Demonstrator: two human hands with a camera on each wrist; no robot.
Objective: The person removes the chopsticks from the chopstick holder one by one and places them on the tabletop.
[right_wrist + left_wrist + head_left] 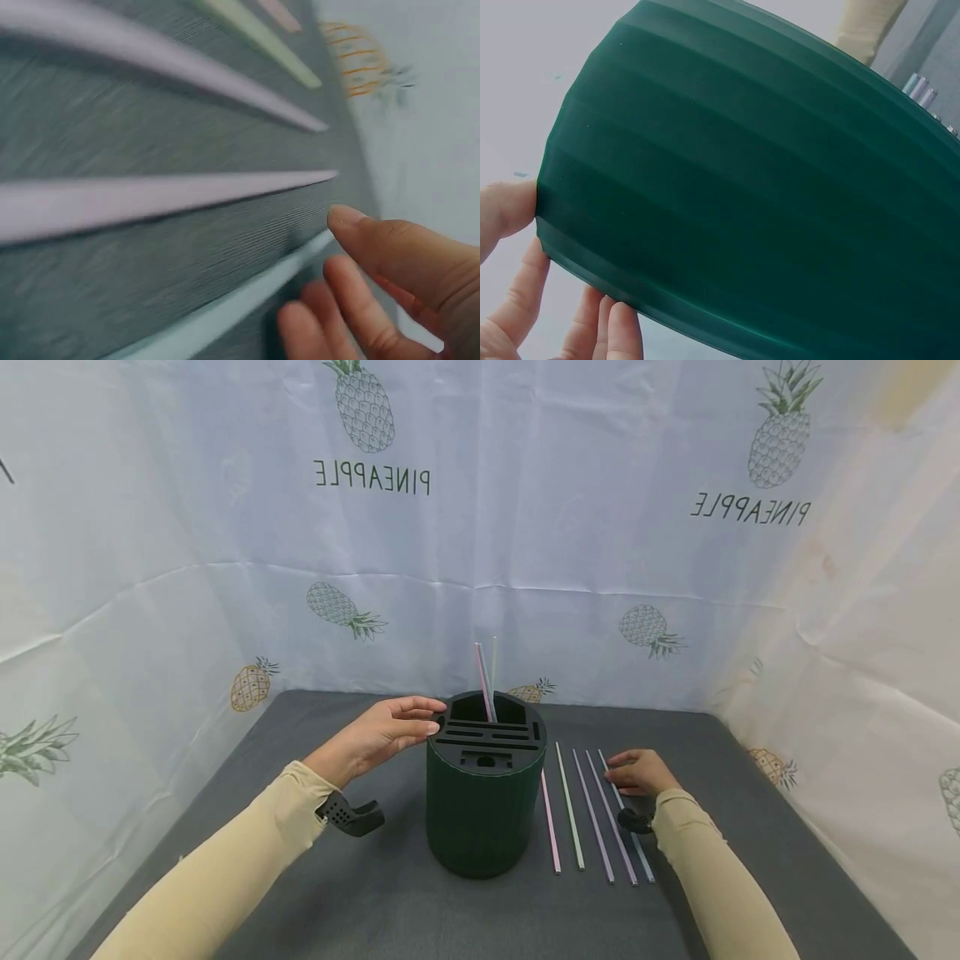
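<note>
A dark green round desk organizer [483,810] with a slotted black top stands upright on the table. My left hand [390,732] touches its left rim with straight fingers; the left wrist view shows thumb and fingertips against the edge of its ribbed green wall [727,180]. Several thin sticks, like straws, stand in the rear compartment, one of them pink [483,681]. My right hand [641,772] is at the far end of a pale blue straw-like stick [225,311] lying on the table. Thumb and forefinger sit either side of it, a gap between them.
To the organizer's right lie a pink stick [551,827], a green stick [570,810] and two lilac ones, roughly side by side on the dark grey tabletop [360,893]. White pineapple-print curtains [480,527] hang behind and along both sides.
</note>
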